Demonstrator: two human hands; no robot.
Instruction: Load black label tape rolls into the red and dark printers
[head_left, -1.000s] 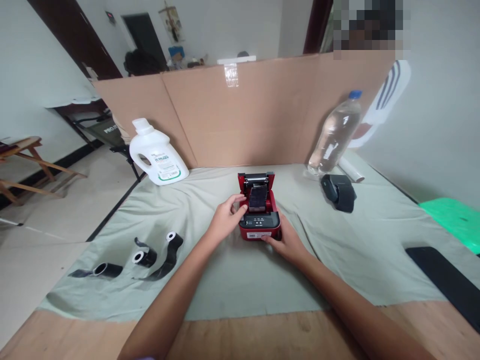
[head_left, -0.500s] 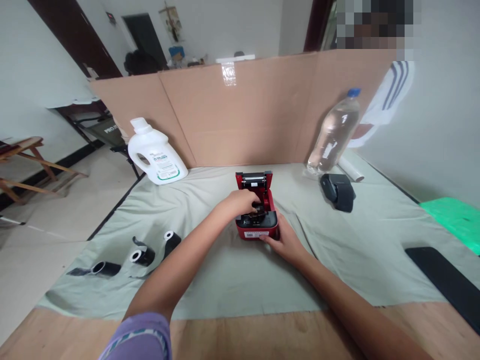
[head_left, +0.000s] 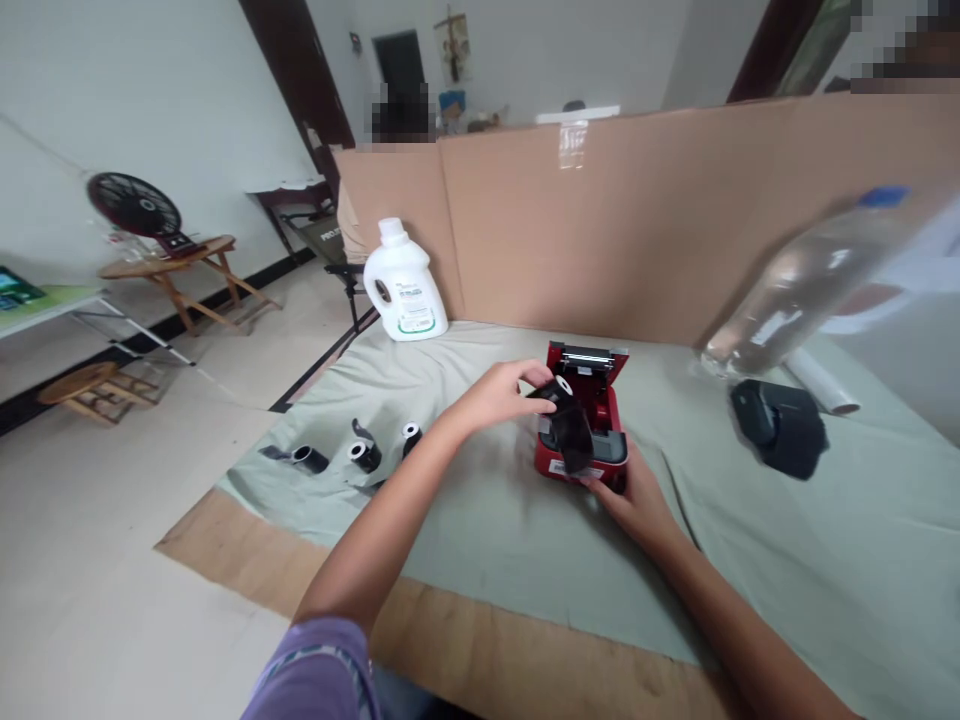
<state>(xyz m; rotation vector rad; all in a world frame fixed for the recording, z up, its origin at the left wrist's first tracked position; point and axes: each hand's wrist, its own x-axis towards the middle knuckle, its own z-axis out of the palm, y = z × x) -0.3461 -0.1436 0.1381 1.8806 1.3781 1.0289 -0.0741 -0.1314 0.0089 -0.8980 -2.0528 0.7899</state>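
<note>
A small red printer (head_left: 546,462) sits on the green cloth with its lid tipped up at the back. My left hand (head_left: 517,392) pinches a black paper roll (head_left: 576,436) with a white core, held just above the printer's bay. The loose end of that roll hangs down over the printer's front panel. My right hand (head_left: 636,500) grips the printer's front right corner, thumb along the front and its other fingers partly hidden behind the side.
Several other black rolls (head_left: 364,457) lie at left on the cloth (head_left: 480,545). A white jug (head_left: 411,295) and a clear bottle (head_left: 806,275) stand before the cardboard screen (head_left: 630,220). A black strapped device (head_left: 780,428) and a clear roll (head_left: 825,382) lie at right.
My left hand reached into the printer and lifted the black roll out of its bay, up and to the left. My right hand stays on the printer. The view has swung left.
</note>
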